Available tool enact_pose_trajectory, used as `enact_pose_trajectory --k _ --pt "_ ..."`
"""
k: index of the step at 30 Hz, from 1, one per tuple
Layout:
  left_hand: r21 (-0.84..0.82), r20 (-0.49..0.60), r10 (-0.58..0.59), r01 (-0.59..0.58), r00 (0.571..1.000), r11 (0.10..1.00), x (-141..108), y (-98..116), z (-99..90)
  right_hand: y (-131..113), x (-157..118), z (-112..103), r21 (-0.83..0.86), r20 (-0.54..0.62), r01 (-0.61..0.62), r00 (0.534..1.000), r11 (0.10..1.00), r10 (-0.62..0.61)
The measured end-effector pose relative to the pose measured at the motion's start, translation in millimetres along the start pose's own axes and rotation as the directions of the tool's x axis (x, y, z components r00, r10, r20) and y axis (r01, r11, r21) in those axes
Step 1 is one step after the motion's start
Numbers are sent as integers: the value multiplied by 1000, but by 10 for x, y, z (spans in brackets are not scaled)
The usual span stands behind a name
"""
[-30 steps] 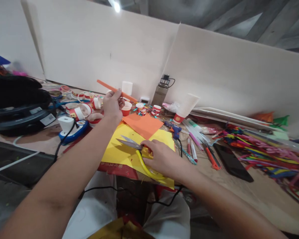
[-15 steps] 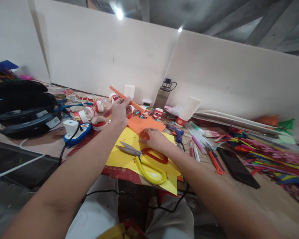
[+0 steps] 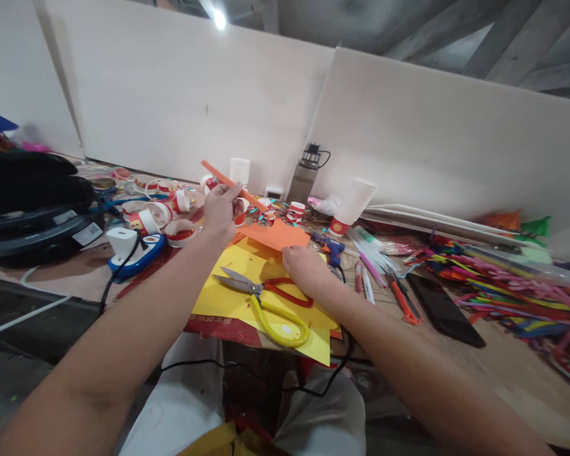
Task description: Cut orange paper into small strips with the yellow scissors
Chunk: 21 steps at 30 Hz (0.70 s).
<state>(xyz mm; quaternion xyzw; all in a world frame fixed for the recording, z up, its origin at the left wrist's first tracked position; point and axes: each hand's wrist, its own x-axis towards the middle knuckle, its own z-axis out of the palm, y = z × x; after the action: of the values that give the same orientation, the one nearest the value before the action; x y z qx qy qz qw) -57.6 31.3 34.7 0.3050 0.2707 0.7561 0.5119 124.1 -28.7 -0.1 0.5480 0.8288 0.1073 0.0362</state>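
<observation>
My left hand (image 3: 222, 208) is closed on an orange paper strip (image 3: 213, 170), which it holds up over the table, slanting down to the right. My right hand (image 3: 301, 263) has its fingers pressed together at the near right edge of an orange paper sheet (image 3: 275, 235). Beneath lie yellow sheets (image 3: 228, 305). Scissors with one red and one yellow handle (image 3: 278, 326) rest on the yellow paper, blades parted and pointing left, just below my right hand.
Cut red-and-white cup rings (image 3: 180, 233) and a blue power strip (image 3: 140, 256) lie left. Behind stand a bottle (image 3: 304, 177) and stacked paper cups (image 3: 354, 206). A glue gun (image 3: 333, 247), a red cutter (image 3: 405, 304), a phone (image 3: 446, 310) and colourful pipe cleaners (image 3: 498, 285) are right.
My right hand has drawn its fingers together at the orange sheet's edge, and that edge is now lifted a little. My left hand still holds the strip. The view has shifted slightly.
</observation>
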Motion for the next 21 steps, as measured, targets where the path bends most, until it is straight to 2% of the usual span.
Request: enact_pose_trajectory --k 4,10,14,18,20,21 --pt "-5 3 -1 1 1000 1000 -4 -11 -1 87 -88 -2 -47 -46 49 998 998 -51" --pt "11 15 -10 10 1000 1000 -10 -21 4 168 -234 2 -39 69 111 992 993 -108" --pt "26 7 -16 16 1000 1000 -17 -25 8 181 -348 -41 -13 69 124 990 992 -123" --pt "25 13 -20 20 1000 999 -14 -33 3 48 -547 -154 103 -119 124 987 987 -111" --pt "28 20 -25 25 999 999 -10 -44 -5 -72 -657 -206 218 -119 129 987 967 -105" --pt "33 28 -29 28 999 999 -8 -52 -10 -135 -704 -224 256 -68 151 988 955 -138"
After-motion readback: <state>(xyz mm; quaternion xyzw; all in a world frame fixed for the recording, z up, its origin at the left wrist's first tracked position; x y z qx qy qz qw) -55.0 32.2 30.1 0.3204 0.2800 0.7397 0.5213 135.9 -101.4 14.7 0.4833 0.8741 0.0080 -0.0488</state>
